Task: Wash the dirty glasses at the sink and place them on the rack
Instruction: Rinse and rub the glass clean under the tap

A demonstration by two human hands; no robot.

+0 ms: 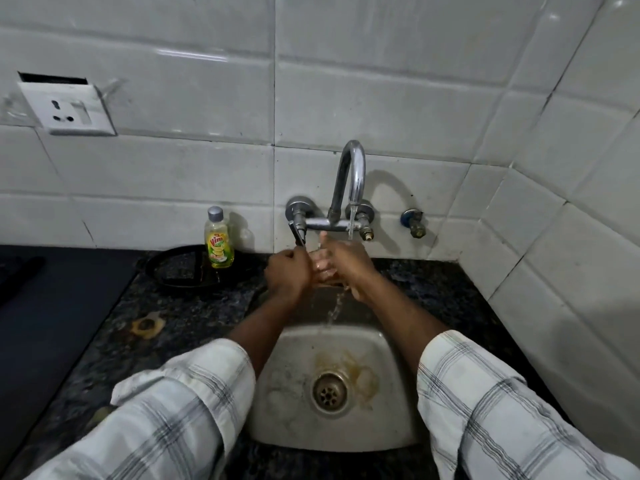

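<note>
A clear glass (323,270) is held between both hands over the back of the steel sink (391,358), under the running tap (351,174). My left hand (289,271) wraps its left side with fingers closed. On its right side is my right hand (349,263), thumb raised, and the water stream lands there. Water spills off the hands and falls toward the drain (329,390). The hands hide most of the glass.
A yellow dish-soap bottle (219,239) stands at the wall, left of the tap, beside a black wire ring (180,268). A dark stovetop (52,306) lies at far left. Tiled walls close the back and right. A wall socket (67,110) is upper left.
</note>
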